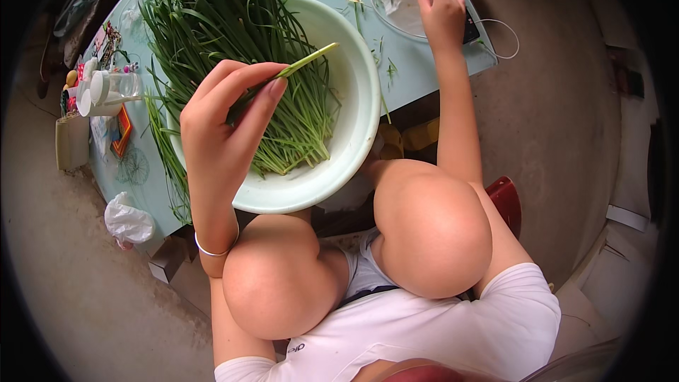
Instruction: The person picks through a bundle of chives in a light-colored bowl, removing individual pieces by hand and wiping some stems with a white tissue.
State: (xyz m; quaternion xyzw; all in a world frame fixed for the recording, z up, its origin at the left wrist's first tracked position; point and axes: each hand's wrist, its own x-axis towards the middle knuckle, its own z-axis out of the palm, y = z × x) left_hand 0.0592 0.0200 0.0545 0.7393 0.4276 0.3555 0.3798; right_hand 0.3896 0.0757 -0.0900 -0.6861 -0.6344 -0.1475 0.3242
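Note:
My left hand [228, 111] pinches a garlic chive stalk [313, 58] between thumb and fingertips, its pale cut end pointing up to the right. Beneath that hand, a large bunch of garlic chives [217, 26] lies in a pale green plastic basin [353, 164], the stem ends gathered at the lower right. More chives [164, 143] hang along the left of the basin. My right hand [443, 10] is over the table's right side, above a white plastic bag [406, 2], thumb and fingertips drawn together. Whether anything is between them cannot be told.
The table [414, 74] bears chive scraps [391, 68], a phone [471, 29] with a white cable [509, 29], and clear plastic cups [101, 90] at the left. A crumpled white bag [127, 218] lies at the near left corner. A red stool [506, 204] shows beside my right thigh.

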